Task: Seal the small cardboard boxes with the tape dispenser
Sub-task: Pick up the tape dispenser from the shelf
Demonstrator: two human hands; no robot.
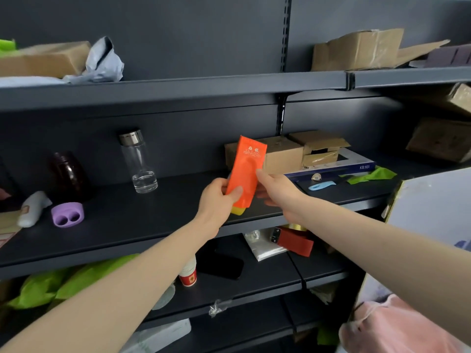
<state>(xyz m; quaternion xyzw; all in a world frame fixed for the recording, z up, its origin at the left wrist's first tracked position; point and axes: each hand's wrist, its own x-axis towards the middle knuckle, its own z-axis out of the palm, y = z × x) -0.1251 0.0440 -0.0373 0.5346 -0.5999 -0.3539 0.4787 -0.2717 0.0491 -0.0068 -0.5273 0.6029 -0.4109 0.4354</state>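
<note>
Tape dispenser [246,171] held near-upright, yellow end down, by both hands [216,201] [281,196]

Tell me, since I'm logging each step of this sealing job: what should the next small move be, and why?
Probably bring the orange dispenser forward onto the small cardboard box just behind it. Left hand and right hand both hold it in the air, short of the box on the shelf, so no tape is being laid yet.
</note>
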